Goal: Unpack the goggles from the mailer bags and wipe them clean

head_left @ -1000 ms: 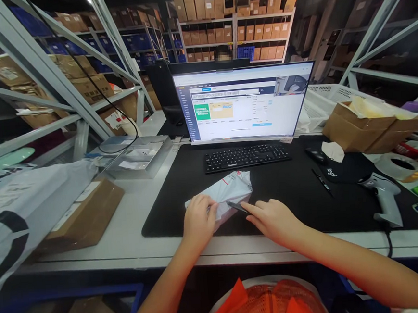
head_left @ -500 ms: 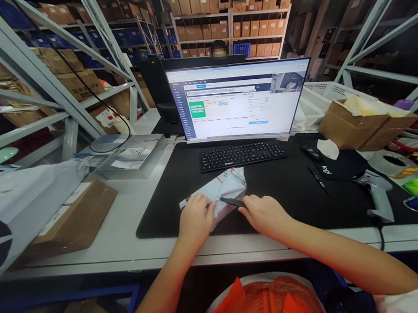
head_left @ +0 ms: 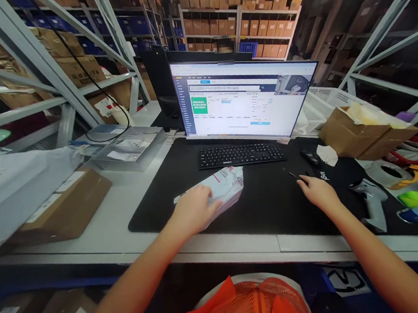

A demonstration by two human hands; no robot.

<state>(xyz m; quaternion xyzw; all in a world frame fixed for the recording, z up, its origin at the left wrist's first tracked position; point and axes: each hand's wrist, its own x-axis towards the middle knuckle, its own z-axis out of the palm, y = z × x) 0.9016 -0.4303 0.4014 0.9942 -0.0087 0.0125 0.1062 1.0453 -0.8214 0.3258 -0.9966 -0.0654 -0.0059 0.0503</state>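
Observation:
On the black desk mat (head_left: 264, 210) lies a white plastic mailer bag (head_left: 226, 186) with red and black print, bulky with something inside. My left hand (head_left: 194, 208) grips its near left part, thumb and fingers closed on the plastic. Out to the right, apart from the bag, my right hand (head_left: 318, 191) is closed around a slim black cutter (head_left: 293, 174) whose thin tip points left. Its handle is mostly covered by my fingers. A pen lies about where this hand is now, largely hidden.
Behind the mat's middle are a keyboard (head_left: 241, 155) and monitor (head_left: 241, 105). To the right are a mouse (head_left: 310, 158), barcode scanner (head_left: 374, 204), tape roll (head_left: 386, 171) and open carton (head_left: 366, 129). A grey tray (head_left: 132, 148) and brown parcel (head_left: 71, 206) stand left.
My right hand has moved right, off the bag, taking the black cutter from its surface to beside the pen. My left hand stays on the bag, its fingers now lying farther over it.

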